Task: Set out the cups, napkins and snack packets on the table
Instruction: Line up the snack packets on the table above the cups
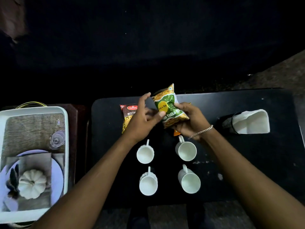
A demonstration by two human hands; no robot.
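Holding the green snack packet (170,108) above the far-middle of the black table (247,162): right hand (189,123) is wrapped round its lower end, thumb on the front face, fingers behind. Left hand (145,119) is spread loose beside it, fingertips at or near the packet's left edge; can't tell if it actually bears on it. An orange corner pokes out under the right hand, possibly another packet, too hidden to say.

Step looks like placing this packet. Brown mixture packet (127,116) already lies flat on the table just left, partly under the left hand. Four white cups (166,169) sit in a two-by-two block nearer the person, handles pointing away. Napkins in their dark holder (247,122) are well right.

To do it well, I'd:
- lower it flat, label up, just right of the brown packet, same line
- let the left hand steady the top so the puffed bag doesn't roll
- keep wrists high when coming down; the two far cup handles sit right under the right wrist

Room: bare table between packets and napkin holder, plenty. Far table edge is close behind the packets, so don't push them back. White tray (66,123) on the left side stand is well apart.
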